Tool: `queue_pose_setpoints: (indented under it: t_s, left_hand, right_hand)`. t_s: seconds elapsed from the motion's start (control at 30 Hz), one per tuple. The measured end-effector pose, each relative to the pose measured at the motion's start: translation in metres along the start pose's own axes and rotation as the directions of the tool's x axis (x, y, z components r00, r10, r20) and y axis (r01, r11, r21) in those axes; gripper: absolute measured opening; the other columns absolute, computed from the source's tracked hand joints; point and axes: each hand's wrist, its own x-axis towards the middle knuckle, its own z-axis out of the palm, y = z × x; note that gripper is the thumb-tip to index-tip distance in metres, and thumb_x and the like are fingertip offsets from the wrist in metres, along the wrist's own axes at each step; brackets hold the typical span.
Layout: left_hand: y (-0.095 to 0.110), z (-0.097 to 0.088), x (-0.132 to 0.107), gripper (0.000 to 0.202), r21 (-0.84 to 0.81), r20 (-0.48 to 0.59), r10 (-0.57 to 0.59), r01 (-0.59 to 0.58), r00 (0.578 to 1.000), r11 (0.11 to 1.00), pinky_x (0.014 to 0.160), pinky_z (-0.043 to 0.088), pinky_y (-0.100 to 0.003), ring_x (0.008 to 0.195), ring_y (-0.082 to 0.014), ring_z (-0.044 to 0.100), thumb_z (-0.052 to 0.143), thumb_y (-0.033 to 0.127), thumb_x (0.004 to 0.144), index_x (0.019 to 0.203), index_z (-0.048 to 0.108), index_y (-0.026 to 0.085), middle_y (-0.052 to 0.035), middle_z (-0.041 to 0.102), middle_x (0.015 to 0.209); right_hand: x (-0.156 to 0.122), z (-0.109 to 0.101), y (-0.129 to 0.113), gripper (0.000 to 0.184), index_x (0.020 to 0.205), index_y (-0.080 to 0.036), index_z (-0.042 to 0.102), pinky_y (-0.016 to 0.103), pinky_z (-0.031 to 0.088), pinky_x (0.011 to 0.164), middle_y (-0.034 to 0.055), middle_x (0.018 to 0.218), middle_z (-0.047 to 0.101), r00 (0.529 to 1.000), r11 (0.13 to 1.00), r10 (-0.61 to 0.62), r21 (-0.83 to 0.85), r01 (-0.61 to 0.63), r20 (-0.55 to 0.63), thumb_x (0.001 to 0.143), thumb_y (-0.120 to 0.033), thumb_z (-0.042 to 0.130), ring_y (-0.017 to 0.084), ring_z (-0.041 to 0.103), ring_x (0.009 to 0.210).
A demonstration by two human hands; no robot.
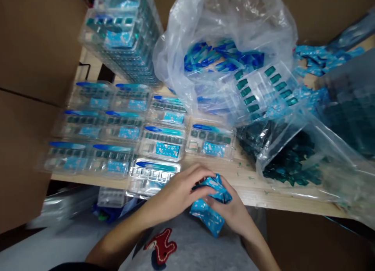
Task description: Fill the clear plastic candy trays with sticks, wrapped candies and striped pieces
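Observation:
Both my hands grip a blue patterned packet (211, 216) above the table's front edge, close to my lap. My left hand (191, 185) curls over it from the left, its thumb and fingers closed on the crinkled film. On the other side, my right hand (231, 208) wraps round the packet with its thumb across the front. What lies inside the packet is hidden. Just left of my hands is a clear plastic tray (137, 185) holding a blue pen-like piece. Behind them, another tray (193, 147) holds a blue pen-like piece, dark green blocks and a blue patterned packet.
Several similar filled trays (117, 126) lie in rows at left, with a tall stack of trays (129, 52) behind. A clear bag (175, 32) holds blue pen-like pieces. At right, another bag (263, 165) holds dark green pieces, beside more blue packets (315, 95).

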Motion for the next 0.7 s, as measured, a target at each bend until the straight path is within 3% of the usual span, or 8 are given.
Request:
queue_pose_setpoints:
  t_s: [0.1,0.2,0.27,0.37,0.47,0.6,0.7]
  left_hand:
    - [-0.005,0.006,0.000,0.010,-0.127,-0.081,-0.164,0.153,0.983,0.980,0.063,0.047,-0.024,0.068,-0.0131,0.059,0.061,0.032,0.091,0.094,0.066,0.024,0.0037,0.062,0.074]
    - [-0.014,0.004,0.005,0.013,-0.218,-0.247,-0.260,0.208,0.934,0.954,0.051,0.040,-0.022,0.053,-0.0111,0.049,0.064,0.034,0.083,0.081,0.063,0.022,0.0060,0.052,0.059]
    - [-0.018,0.003,0.013,0.014,-0.203,-0.382,-0.234,0.166,0.894,0.965,0.055,0.044,-0.023,0.058,-0.0123,0.054,0.065,0.034,0.082,0.078,0.061,0.021,0.0037,0.057,0.064]
    - [-0.020,0.007,0.033,0.017,-0.128,-0.519,-0.151,0.098,0.841,0.987,0.065,0.049,-0.025,0.077,-0.0156,0.062,0.061,0.032,0.083,0.097,0.061,0.022,-0.0018,0.067,0.090]
    - [-0.023,0.019,0.053,0.019,-0.016,-0.553,-0.068,0.071,0.830,0.997,0.068,0.048,-0.027,0.083,-0.0164,0.062,0.056,0.029,0.087,0.105,0.059,0.023,-0.0038,0.067,0.102]
    - [-0.027,0.032,0.068,0.009,0.160,-0.586,0.016,0.097,0.810,0.982,0.078,0.046,-0.033,0.087,-0.0198,0.059,0.052,0.027,0.093,0.099,0.057,0.022,-0.0044,0.065,0.096]
    - [-0.029,0.033,0.071,0.001,0.318,-0.565,0.073,0.136,0.822,0.938,0.087,0.039,-0.040,0.089,-0.0234,0.055,0.061,0.020,0.090,0.089,0.061,0.021,-0.0041,0.066,0.090]
  right_hand:
    - [-0.004,-0.007,0.006,0.035,0.101,-0.020,0.066,0.029,0.054,0.077,0.0019,0.092,0.069,0.999,0.999,0.033,-0.002,-0.033,0.007,0.076,-0.044,0.076,0.021,0.065,0.085]
    - [-0.009,-0.015,0.024,0.049,0.107,-0.020,0.066,0.032,0.054,0.081,0.0038,0.098,0.070,0.993,0.995,0.096,0.039,-0.093,-0.069,0.072,-0.050,0.081,0.024,0.066,0.089]
    - [-0.011,-0.019,0.036,0.057,0.111,-0.021,0.066,0.033,0.055,0.083,0.0048,0.101,0.071,0.986,0.991,0.116,0.076,-0.107,-0.118,0.068,-0.053,0.084,0.025,0.066,0.092]
    - [-0.013,-0.024,0.042,0.061,0.113,-0.020,0.066,0.036,0.056,0.082,0.0048,0.095,0.071,0.983,0.984,0.149,0.110,-0.138,-0.106,0.066,-0.055,0.084,0.026,0.067,0.089]
    - [-0.016,-0.026,0.039,0.061,0.114,-0.019,0.066,0.039,0.056,0.084,0.0058,0.098,0.071,0.982,0.982,0.167,0.101,-0.158,-0.085,0.067,-0.054,0.083,0.027,0.068,0.090]
    - [-0.019,-0.029,0.041,0.066,0.115,-0.020,0.067,0.046,0.053,0.094,0.0079,0.107,0.071,0.971,0.985,0.160,0.096,-0.144,-0.179,0.061,-0.055,0.086,0.030,0.067,0.099]
    - [-0.018,-0.031,0.049,0.064,0.114,-0.021,0.067,0.046,0.053,0.094,0.0073,0.102,0.071,0.973,0.986,0.145,0.102,-0.128,-0.179,0.063,-0.054,0.086,0.030,0.067,0.099]
